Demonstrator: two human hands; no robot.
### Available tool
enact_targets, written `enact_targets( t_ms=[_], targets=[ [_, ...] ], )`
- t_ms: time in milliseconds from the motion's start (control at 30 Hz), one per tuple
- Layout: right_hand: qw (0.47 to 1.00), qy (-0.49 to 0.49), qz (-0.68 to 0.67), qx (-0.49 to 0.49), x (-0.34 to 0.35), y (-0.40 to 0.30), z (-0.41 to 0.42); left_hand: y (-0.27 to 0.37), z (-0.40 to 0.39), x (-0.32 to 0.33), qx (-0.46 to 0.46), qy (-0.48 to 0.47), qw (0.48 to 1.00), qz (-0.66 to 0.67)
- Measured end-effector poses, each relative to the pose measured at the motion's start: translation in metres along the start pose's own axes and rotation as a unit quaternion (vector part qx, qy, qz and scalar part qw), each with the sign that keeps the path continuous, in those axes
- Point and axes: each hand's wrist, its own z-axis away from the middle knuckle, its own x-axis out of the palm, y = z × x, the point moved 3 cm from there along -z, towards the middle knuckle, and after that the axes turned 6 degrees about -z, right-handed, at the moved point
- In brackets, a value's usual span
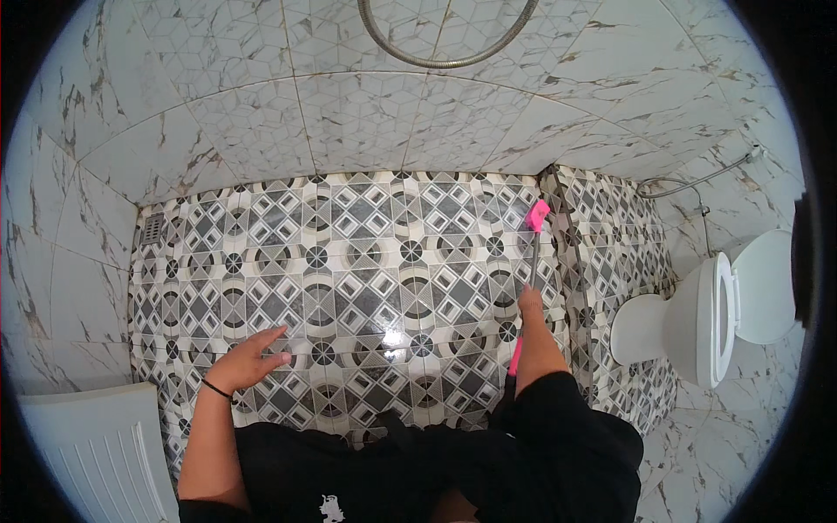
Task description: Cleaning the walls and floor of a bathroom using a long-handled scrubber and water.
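Note:
My right hand (531, 301) is closed around the grey shaft of a long-handled floor brush (535, 255). The brush's pink head (537, 216) rests low at the right side of the patterned tile floor (366, 287), close to a raised tiled step (567, 261). A pink section of the handle shows below my right forearm. My left hand (252, 359) hangs over the floor at the left, holding nothing, thumb and fingers apart. A dark band circles its wrist. The bristles cannot be made out.
A white toilet (700, 320) with its lid raised stands beyond the step at right. A hose (700, 189) hangs on the wall behind it. A metal shower hose (451, 63) loops down at top. A floor drain (153, 229) lies far left, and a white door (98, 451) at lower left.

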Motion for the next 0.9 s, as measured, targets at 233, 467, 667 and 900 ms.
enact_targets(
  t_ms=[233,467,667,900],
  targets=[
    [0.795,-0.224,0.035,-0.562,0.096,-0.193,0.166,0.01,-0.024,0.006,0.011,-0.017,0.999,-0.025],
    [0.879,-0.259,0.109,-0.385,0.025,-0.155,0.163,0.01,-0.01,0.001,0.008,-0.015,1.0,0.006],
    [0.998,0.012,-0.052,0.043,0.003,-0.062,0.037,-0.011,0.0,-0.002,0.008,0.013,1.0,0.001],
    [0.862,-0.336,-0.038,-0.378,0.097,-0.233,0.235,0.009,-0.026,0.007,0.042,-0.012,0.999,-0.015]
  ],
)
